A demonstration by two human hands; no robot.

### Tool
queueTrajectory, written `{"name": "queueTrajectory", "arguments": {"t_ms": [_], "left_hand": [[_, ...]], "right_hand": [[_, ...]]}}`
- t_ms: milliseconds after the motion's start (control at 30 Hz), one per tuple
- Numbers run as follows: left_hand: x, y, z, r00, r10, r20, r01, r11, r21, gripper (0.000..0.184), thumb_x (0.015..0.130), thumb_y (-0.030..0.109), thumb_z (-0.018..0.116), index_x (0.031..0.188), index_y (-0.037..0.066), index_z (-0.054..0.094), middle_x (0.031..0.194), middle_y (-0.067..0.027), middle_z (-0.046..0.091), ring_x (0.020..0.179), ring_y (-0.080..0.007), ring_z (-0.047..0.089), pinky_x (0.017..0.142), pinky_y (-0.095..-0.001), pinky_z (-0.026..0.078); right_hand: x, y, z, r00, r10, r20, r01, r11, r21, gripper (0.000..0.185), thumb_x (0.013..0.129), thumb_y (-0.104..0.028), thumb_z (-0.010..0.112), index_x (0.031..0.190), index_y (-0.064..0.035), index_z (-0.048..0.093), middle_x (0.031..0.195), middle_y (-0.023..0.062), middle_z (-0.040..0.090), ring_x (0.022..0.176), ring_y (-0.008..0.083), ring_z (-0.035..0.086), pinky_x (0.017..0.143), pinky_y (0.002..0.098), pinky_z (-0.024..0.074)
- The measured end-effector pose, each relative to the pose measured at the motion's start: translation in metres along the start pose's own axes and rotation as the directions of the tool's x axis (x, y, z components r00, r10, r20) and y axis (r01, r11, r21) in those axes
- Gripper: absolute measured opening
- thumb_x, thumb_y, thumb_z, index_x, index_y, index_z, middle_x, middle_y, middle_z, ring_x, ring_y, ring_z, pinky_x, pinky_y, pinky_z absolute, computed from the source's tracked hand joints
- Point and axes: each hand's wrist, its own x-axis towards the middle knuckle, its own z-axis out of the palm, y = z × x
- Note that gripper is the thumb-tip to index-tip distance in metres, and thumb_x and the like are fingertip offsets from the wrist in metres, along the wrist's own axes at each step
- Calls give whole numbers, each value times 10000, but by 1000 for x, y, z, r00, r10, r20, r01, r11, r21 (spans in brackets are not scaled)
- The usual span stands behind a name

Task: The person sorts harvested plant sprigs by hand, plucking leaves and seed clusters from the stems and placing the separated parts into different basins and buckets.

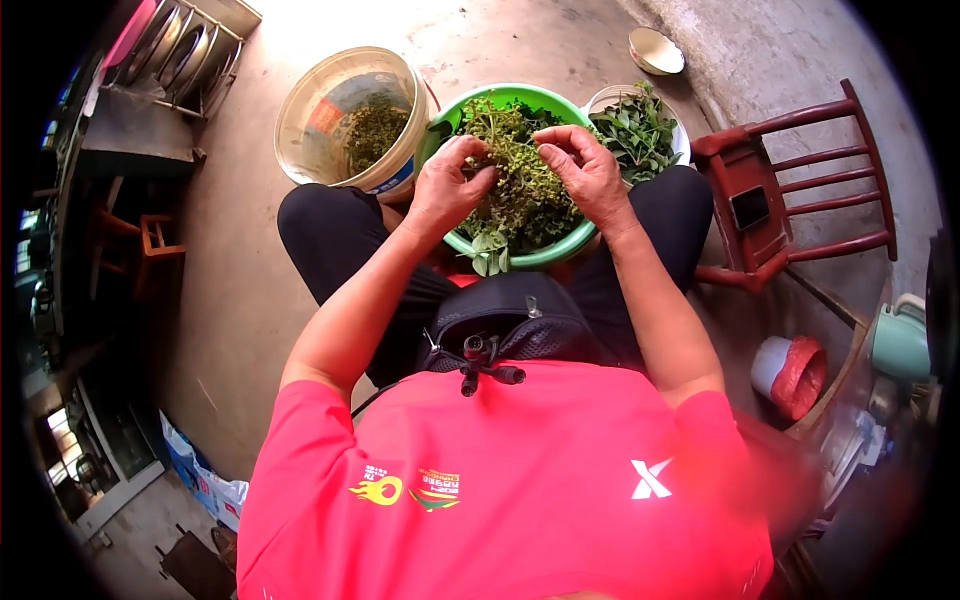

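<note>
A green basin [574, 243] sits between my knees, heaped with sprigs of small green berries [520, 185] that look like green peppercorns. Over the left part of the heap, my left hand [453, 187] has its fingers curled around a berry sprig. My right hand [588, 177] is closed opposite it, thumb and fingertips pinched at the berries; the exact bit it grips is too small to make out. A few broad leaves [490, 252] hang over the basin's near rim.
Left of the basin stands a whitish bucket [300, 125] with loose berries [375, 135] inside. To its right, a white container holds green leaves [636, 130]. A dark red chair [745, 200] carries a phone-like black object [749, 208]. A bowl [656, 51] lies farther off.
</note>
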Motion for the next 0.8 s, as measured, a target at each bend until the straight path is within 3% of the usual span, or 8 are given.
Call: {"name": "queueTrajectory", "arguments": {"t_ms": [133,233,333,500,633,700,767,800], "left_hand": [[-2,3,6,997,-48,-59,49,999,3,229,746,139,678,912,28,566,869,-108,579,791,-265,584,671,-346,471],[-4,-2,12,997,8,-72,-4,998,55,258,733,152,708,922,38,577,853,-103,571,740,-243,581,667,-327,479],[-7,-1,6,961,-269,65,275,953,-125,272,800,155,705,1011,43,574,918,-27,574,748,-73,554,652,-245,476],[-11,-8,0,876,-339,344,482,652,-585,339,798,91,679,1093,24,526,961,-51,580,834,-109,565,770,-257,472],[-11,-20,4,897,-286,336,441,596,-671,287,821,79,650,1075,21,531,947,-65,583,824,-136,588,763,-273,483],[-12,-26,6,879,-299,372,477,503,-721,259,829,69,643,1057,22,531,935,-68,582,809,-144,594,745,-281,489],[-13,-31,7,869,-324,375,492,472,-731,244,832,65,640,1046,22,531,928,-68,581,799,-144,593,734,-283,493],[-13,-34,8,858,-348,378,506,445,-739,229,835,60,636,1034,21,531,922,-69,579,789,-144,592,724,-284,496]], "right_hand": [[-10,-12,20,982,-181,-57,146,912,-383,515,710,-381,769,1065,-81,547,999,80,556,892,212,586,748,321,496],[-13,-2,35,953,-264,-150,127,793,-596,425,724,-326,757,1009,-86,554,941,77,578,828,227,600,722,334,495],[-10,8,34,976,-53,-209,-37,914,-405,295,751,-245,734,939,-77,580,818,60,607,735,208,611,684,318,498],[-4,29,23,958,161,-237,-173,984,-33,174,827,-185,668,916,-46,612,791,43,654,720,112,608,683,270,493],[-6,22,25,961,90,-262,-130,982,-140,205,814,-159,671,976,-50,607,846,63,635,770,156,610,718,287,492],[-9,10,29,914,-261,-310,67,853,-518,230,792,-131,678,993,-53,599,923,91,590,845,204,591,762,318,485],[-11,6,31,930,-202,-306,37,882,-471,264,760,-86,673,1012,-62,596,971,108,550,901,248,570,799,347,475],[-12,4,32,907,-349,-237,158,802,-576,274,763,-56,659,1030,-59,600,983,101,550,894,221,569,781,325,479]]}}
